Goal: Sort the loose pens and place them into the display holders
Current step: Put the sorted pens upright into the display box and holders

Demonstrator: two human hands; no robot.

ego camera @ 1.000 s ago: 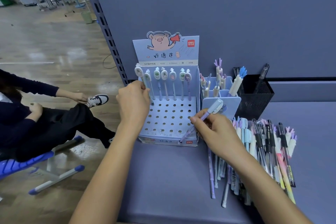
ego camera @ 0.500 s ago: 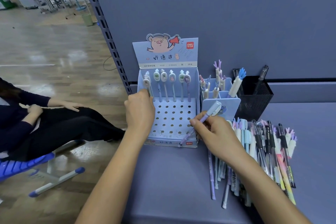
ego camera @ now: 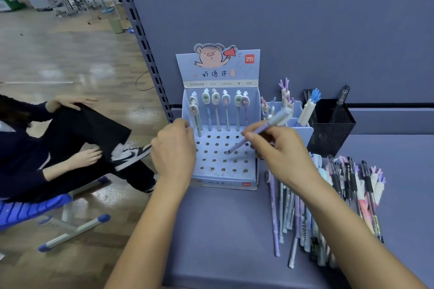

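Observation:
A light-blue pig-themed display holder point(ego camera: 223, 166) stands on the grey-blue shelf, with several oval-topped pens upright in its back row of holes. My left hand point(ego camera: 173, 148) is at the holder's left side, its curled fingers against the shaft of an oval-topped pen point(ego camera: 194, 110) standing in the left column. My right hand point(ego camera: 279, 155) pinches a purple pen with a white cap point(ego camera: 258, 131), tilted, its tip just over a hole in the middle of the perforated board. A pile of loose pens point(ego camera: 328, 206) lies to the right, partly under my right forearm.
A blue compartment holder point(ego camera: 304, 130) with antler-topped pens and a black mesh cup point(ego camera: 333, 134) stand behind the pile. A slotted shelf upright point(ego camera: 150, 58) rises at the left. A person sits on a blue chair point(ego camera: 28, 209), one sneaker point(ego camera: 131, 152) close to the shelf edge.
My right hand lifted the purple pen from the holder's front edge and brought its tip over the middle holes. My left hand lowered its pen in the left column. The seated person crossed a leg.

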